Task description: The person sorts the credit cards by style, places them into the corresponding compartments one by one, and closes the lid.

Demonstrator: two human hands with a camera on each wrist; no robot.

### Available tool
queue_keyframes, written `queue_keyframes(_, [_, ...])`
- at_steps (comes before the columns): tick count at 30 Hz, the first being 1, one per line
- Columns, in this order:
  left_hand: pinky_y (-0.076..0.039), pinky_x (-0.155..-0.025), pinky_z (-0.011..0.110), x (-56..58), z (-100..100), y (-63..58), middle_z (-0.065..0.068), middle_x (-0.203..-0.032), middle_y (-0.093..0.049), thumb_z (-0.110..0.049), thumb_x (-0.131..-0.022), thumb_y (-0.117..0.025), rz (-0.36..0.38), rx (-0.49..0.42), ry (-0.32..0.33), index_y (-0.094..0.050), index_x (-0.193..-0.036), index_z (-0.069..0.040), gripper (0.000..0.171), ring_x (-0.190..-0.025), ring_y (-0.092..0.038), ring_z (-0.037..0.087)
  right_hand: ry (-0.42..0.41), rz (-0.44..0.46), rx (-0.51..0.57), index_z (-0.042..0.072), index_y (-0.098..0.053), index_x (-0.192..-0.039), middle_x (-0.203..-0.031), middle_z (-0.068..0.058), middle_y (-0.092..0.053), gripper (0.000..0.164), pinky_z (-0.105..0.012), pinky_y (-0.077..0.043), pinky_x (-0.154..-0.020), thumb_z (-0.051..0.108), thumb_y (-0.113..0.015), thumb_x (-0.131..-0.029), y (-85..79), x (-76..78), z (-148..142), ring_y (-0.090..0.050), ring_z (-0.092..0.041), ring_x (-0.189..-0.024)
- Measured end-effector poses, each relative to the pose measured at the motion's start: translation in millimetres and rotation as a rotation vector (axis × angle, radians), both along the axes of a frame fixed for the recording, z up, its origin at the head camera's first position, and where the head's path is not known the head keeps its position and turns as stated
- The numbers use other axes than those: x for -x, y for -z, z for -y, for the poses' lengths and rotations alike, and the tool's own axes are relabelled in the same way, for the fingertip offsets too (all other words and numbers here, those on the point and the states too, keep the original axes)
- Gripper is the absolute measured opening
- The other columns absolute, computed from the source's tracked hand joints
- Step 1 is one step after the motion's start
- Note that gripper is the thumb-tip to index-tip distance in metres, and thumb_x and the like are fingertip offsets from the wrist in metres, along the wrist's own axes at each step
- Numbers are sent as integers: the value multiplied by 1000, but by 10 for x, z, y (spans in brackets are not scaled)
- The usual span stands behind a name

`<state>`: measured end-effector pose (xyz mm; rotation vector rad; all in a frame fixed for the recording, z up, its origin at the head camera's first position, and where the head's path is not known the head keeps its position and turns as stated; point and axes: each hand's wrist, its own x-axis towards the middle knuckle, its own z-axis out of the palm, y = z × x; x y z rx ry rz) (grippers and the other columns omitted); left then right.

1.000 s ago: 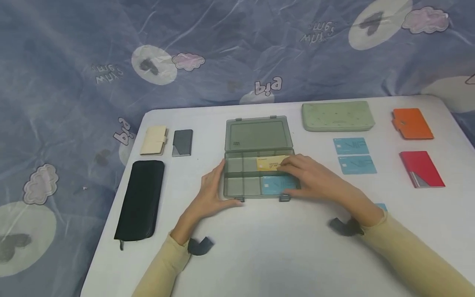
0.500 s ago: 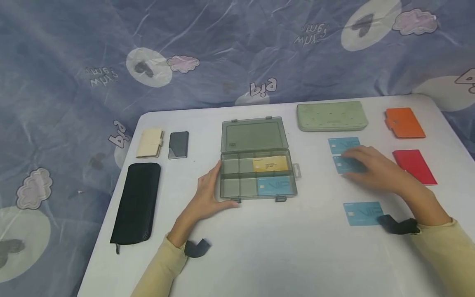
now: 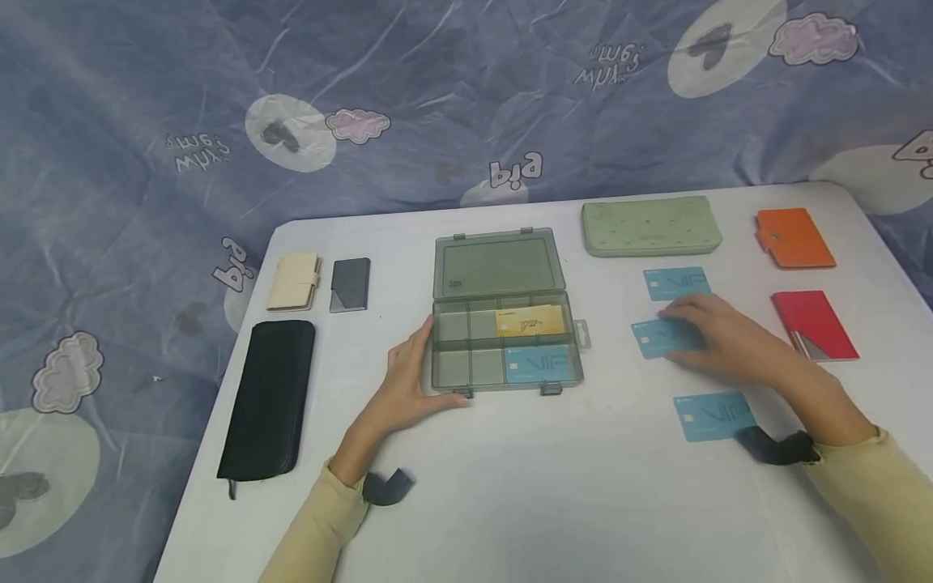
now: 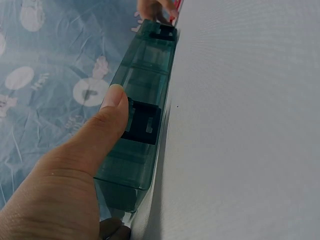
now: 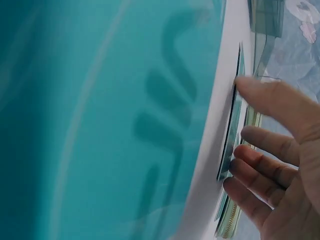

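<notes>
My left hand point(image 3: 408, 376) holds the front left corner of a green see-through compartment box point(image 3: 452, 368), its lid laid back. In the left wrist view, my thumb point(image 4: 107, 120) lies on the box's front wall beside a latch point(image 4: 142, 122). A yellow card point(image 3: 532, 321) and a blue VIP card point(image 3: 539, 365) lie in the right-hand compartments. To the right, my right hand point(image 3: 725, 340) pinches the middle blue card point(image 3: 649, 338) by opposite edges, thumb at the near one. Another blue card point(image 3: 674, 283) lies behind it; one more point(image 3: 714, 417) lies in front.
At the back right are a green pouch point(image 3: 651, 227), an orange card holder point(image 3: 794, 238) and a red card holder point(image 3: 816, 324). On the left lie a cream holder point(image 3: 293, 280), a grey card case point(image 3: 350, 285) and a black zip wallet point(image 3: 268, 401).
My right hand has left the box, moved right to the blue cards, and shifted the middle one left, slightly turned. The left hand stays at the box corner.
</notes>
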<state>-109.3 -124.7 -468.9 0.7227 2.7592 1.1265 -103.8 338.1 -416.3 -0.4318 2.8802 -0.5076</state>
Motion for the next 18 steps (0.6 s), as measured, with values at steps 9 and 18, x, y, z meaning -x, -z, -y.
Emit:
queue_keyframes(9, [-14,-107,46,4,16,7,7,-154,-19,-66,-62,-73,6,-4,-7,0,-151,-17,126,-139,-22,23,-79,0,-68,7,-58,-113,-110,-9,-55,59,-49,-48,-86,29,-84,-65,-35,174,66,-51,-26,-101])
queue_keyframes(18, [-15,-107,49,6,11,5,7,-154,-19,-62,-63,-75,-12,-7,4,-1,-151,-16,124,-138,-22,24,-39,47,-99,3,-54,-115,-108,-11,-57,64,-48,-48,-85,31,-84,-65,-22,193,66,-51,-24,-97])
